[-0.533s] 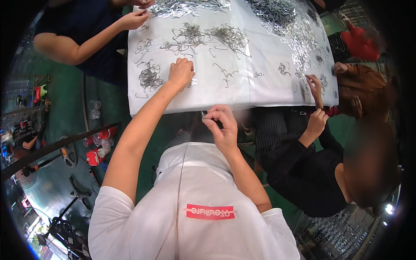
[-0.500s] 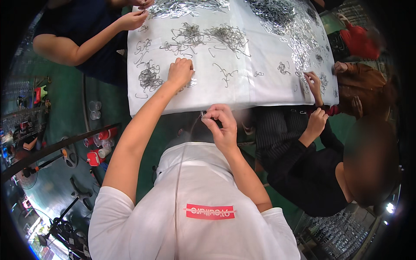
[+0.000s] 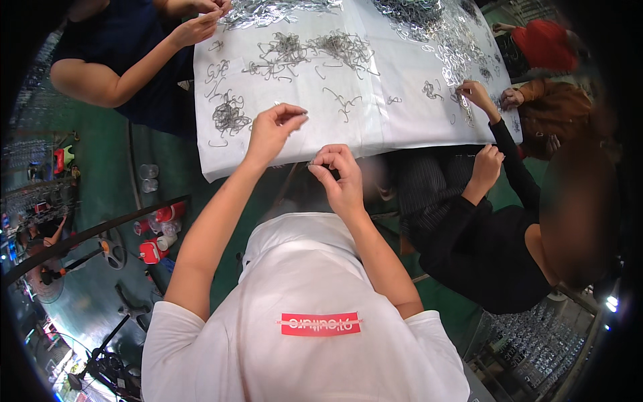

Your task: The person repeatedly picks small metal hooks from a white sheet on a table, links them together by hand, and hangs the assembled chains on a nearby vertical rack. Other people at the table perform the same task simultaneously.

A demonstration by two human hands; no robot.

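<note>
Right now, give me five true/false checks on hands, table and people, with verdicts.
1. The left hand is over the table. True.
2. The right hand is spread flat. False: the right hand has thumb and forefinger pinched together, apparently on a small metal piece.
3. Hooks lie in separate piles. True.
4. The wearer's shirt is black. False: the shirt is white.
5. A co-worker in black sits at the wearer's right. True.
</note>
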